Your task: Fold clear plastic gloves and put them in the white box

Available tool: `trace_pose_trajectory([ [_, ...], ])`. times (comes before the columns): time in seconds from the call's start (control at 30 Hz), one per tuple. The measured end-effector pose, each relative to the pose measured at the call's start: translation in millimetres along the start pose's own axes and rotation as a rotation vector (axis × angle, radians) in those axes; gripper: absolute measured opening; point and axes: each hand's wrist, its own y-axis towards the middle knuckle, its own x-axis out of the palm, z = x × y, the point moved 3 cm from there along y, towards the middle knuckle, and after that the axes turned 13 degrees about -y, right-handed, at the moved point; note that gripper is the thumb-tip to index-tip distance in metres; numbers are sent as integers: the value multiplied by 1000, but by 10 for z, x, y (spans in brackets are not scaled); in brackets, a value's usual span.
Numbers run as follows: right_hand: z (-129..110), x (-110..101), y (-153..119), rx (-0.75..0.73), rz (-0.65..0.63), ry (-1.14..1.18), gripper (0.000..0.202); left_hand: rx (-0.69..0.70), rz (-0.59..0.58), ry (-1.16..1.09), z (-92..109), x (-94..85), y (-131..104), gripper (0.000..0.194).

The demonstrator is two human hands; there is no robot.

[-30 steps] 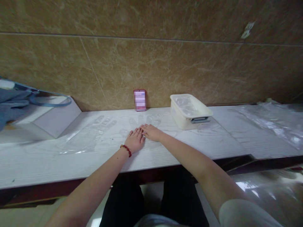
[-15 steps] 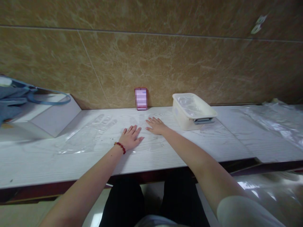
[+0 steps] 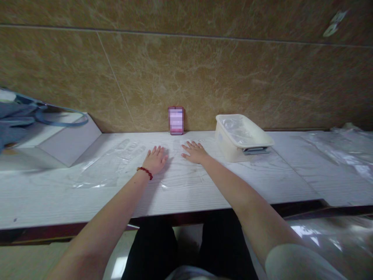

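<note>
Bare strip of white wood-grain counter [image 3: 186,190] lies open between left hand [image 3: 155,160] and right hand [image 3: 194,152], and along the near edge. Obstacles: cream rectangular plastic tub [image 3: 241,137] just right of right hand; small pink upright card [image 3: 176,120] against brown marble wall [image 3: 186,77]; white slanted box [image 3: 62,142] far left.

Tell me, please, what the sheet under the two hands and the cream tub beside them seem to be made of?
The sheet looks like thin clear plastic film: the table's wood grain shows through it, with glossy wrinkles. Both the left hand and the right hand lie flat on it. The cream tub looks like matte rigid plastic, lined with clear film.
</note>
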Motion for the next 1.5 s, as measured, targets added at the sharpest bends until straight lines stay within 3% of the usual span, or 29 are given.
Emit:
trace_pose_trajectory([
  [0.13, -9, 2, -9, 15, 21, -28, 62, 274, -144, -36, 431, 114, 199, 52],
  [0.27, -5, 8, -11, 14, 23, -52, 58, 339, -179, -65, 581, 241, 394, 53],
  [0.5, -7, -11, -27, 17, 30, -36, 61, 389, -213, -74, 393, 327, 517, 60],
  [0.97, -13, -5, -22, 16, 40, -29, 66, 370, -245, -28, 287, 311, 660, 67],
  [1.5, -18, -59, -56, 25, 26, -4, 65, 370, -289, 2, -72, 264, 952, 56],
])
